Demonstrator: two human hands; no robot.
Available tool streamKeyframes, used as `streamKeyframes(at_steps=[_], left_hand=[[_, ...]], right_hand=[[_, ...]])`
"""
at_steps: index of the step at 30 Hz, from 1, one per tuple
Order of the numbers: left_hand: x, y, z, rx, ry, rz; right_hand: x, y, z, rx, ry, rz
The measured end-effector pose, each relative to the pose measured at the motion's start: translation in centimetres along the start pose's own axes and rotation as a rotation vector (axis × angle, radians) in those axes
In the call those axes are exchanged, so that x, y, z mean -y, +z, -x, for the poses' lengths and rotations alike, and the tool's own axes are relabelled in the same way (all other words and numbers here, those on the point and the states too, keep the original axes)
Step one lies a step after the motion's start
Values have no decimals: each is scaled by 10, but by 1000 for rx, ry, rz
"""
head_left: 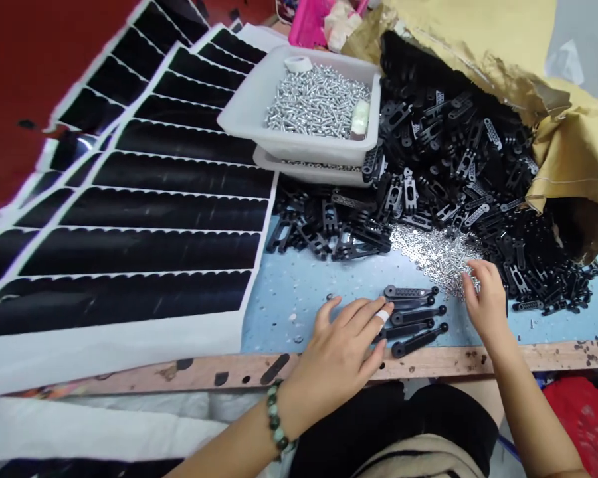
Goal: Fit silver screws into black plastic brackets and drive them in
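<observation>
Several slim black bracket arms point(418, 317) lie side by side on the blue mat near the table's front edge. My left hand point(346, 342) rests flat at their left ends, fingers stretched out, with a white band round one finger. Some of the arms' left ends are hidden under those fingertips. At the right edge of a heap of small silver screws and nuts point(441, 255), my right hand point(487, 299) reaches in with thumb and index finger slightly apart. Nothing shows between them, and its other fingers are partly hidden.
A white tub point(299, 141) full of silver screws stands behind, stacked on another container. Black plastic parts point(428, 153) spill from a torn yellow-brown sack point(575, 159) at the right. Black sheets with white borders point(179, 209) cover the left side. A wooden edge point(329, 367) runs along the front.
</observation>
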State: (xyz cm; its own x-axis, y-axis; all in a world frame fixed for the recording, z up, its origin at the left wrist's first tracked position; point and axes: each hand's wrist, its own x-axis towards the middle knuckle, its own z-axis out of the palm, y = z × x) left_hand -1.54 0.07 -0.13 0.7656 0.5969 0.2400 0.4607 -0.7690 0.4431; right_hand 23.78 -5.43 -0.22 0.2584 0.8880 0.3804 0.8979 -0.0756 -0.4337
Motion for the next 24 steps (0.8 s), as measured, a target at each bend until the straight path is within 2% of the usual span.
streamKeyframes(at_steps=[4,9,12,16,20,24], left_hand=[[0,-5,2,47,-20,13],[-3,-31,0,-18,-32,-31],[9,-56,-15,-99,-59,-47],[35,-83,-43,-204,-149,-25],[51,-89,-63,-215,-250,-4],[62,-94,-61,-206,-322,-15]], right_hand=[[-17,6,-22,62,3,80],[-2,24,-29,45,-96,-71],[13,30,-38,25,-154,-198],[29,28,-49,9,-211,-303],[29,22,-46,-25,-174,-343],[18,19,-30,-36,-97,-349]])
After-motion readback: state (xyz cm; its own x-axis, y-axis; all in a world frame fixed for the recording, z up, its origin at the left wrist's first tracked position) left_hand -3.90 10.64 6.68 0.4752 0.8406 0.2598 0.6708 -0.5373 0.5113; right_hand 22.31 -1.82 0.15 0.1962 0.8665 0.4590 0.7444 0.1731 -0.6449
